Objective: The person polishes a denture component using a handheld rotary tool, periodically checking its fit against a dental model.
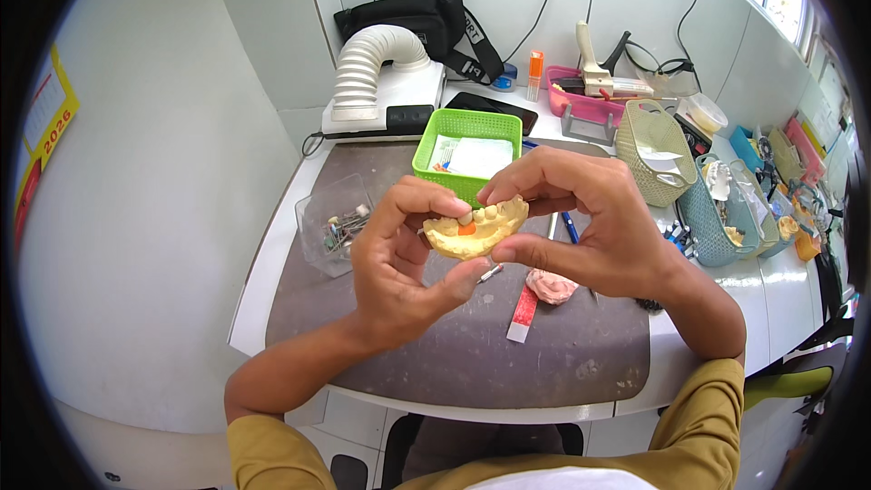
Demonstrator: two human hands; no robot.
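A yellow plaster dental model [490, 231] with cream teeth and a small orange patch is held up over the dark grey mat. My left hand [399, 263] grips its left end, index finger at the teeth and thumb low on the front. My right hand [590, 218] grips the right end, fingers on top and thumb at the front edge. Below them lie a pink lump of material [552, 287], a red-and-white strip [523, 313] and a blue pen [570, 228]. Other slim tools on the mat are partly hidden.
A clear box of small rotary bits [318, 227] stands left. Behind are a green basket [425, 154], a white hose unit [381, 50], a black bag [399, 9] and a pink tray [606, 107]. Several baskets [653, 168] line the right. The mat [381, 372] covers the desk's middle.
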